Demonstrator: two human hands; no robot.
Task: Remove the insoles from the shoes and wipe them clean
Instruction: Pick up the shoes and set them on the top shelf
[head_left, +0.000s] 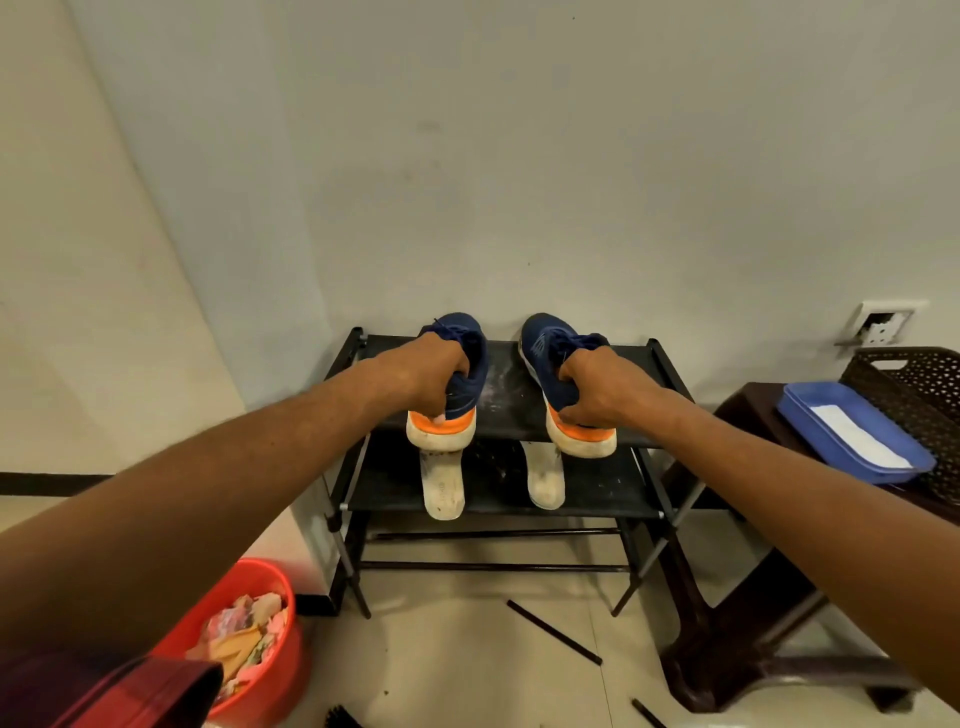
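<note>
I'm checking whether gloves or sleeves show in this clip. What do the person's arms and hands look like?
Both forearms are bare, with no sleeves in view. The left hand and right hand wear no gloves, and no rings, watch or bands show. No markings are visible.

insole (442, 488) tops hidden under shoe (457, 384) heels, brush (340, 719) cut off at bottom edge

Domestic interior, shoe-storage corner.
Rack (519, 395) against painted wall (519, 156); socket (880, 325), tiled floor (467, 649), waste bucket (270, 644) below the left hand (431, 371).
</note>
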